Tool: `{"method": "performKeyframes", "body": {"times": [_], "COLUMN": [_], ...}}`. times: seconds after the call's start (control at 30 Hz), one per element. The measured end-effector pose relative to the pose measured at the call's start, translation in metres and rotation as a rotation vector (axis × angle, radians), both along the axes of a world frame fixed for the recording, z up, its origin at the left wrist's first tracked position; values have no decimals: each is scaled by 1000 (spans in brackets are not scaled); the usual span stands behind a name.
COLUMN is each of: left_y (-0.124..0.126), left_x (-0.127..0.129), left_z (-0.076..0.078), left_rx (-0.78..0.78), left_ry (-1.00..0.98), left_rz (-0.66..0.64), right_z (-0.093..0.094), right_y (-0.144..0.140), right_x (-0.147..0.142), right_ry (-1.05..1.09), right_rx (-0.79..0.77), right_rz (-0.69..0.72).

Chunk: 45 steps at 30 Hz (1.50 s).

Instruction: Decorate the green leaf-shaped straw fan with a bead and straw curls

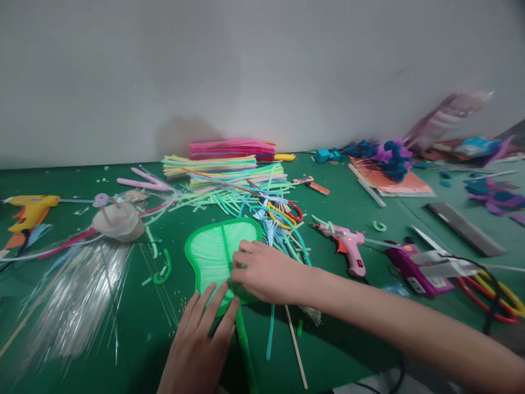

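Note:
A bright green leaf-shaped piece [205, 251] with a thick fuzzy rim, pleated sheer filling and a long green stem lies flat on the table in front of me. My left hand [205, 334] rests with fingers stretched out on its lower edge, left of the stem. Over the right half of the leaf, my right hand [270, 271] has its fingers curled down near the midrib. Whatever sits under those fingertips is hidden. Beside the leaf lie a turquoise strip [270, 334] and a thin wooden stick [296, 350].
A pink glue gun [348, 246] lies to the right, near scissors [430, 241] and a purple device [418, 273]. A yellow glue gun [30, 210] is far left, by a plastic cup [117, 221] and shiny clear strands [82, 301]. Pipe-cleaner bundles [229, 169] lie behind.

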<state>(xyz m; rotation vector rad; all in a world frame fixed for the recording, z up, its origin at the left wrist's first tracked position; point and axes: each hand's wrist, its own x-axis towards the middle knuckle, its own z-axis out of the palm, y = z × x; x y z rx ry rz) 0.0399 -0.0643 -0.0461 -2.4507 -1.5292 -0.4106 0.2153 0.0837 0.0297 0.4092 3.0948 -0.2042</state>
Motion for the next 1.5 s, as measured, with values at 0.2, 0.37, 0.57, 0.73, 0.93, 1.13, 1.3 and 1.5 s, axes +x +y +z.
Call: {"method": "performKeyframes", "body": {"times": [0.2,0.37,0.57,0.73,0.93,1.13,1.3,1.5], "left_y": [1,-1,35,68,69,67,69,70], "left_x": [1,-5,-3,6,3,1,2,2], "left_z": [6,17,40,45,31,25,25,28], "left_rx": [-36,-78,-513,-449,-350,-359,-364,-424], "left_ry": [-75,-498,-1137,-1007,-885,-893,-899,-973], "left_rz": [-1,187,383,352,305,298,294,338], "right_z": [4,11,1,-26,-39,-45,-47,-44], "right_y": [3,8,-14,-34,-31,-32,-31,-30], "right_x": [-9,-3,-5,-23,-22,-18,-15,-14], "right_ry": [-58,-29,722,928,867,823,760,693], "right_rx": [56,-201,-695,-818,-589,-408,-313,-217], "right_rz": [165,-16,-644,-880,-819,-748,-679,-614]}}
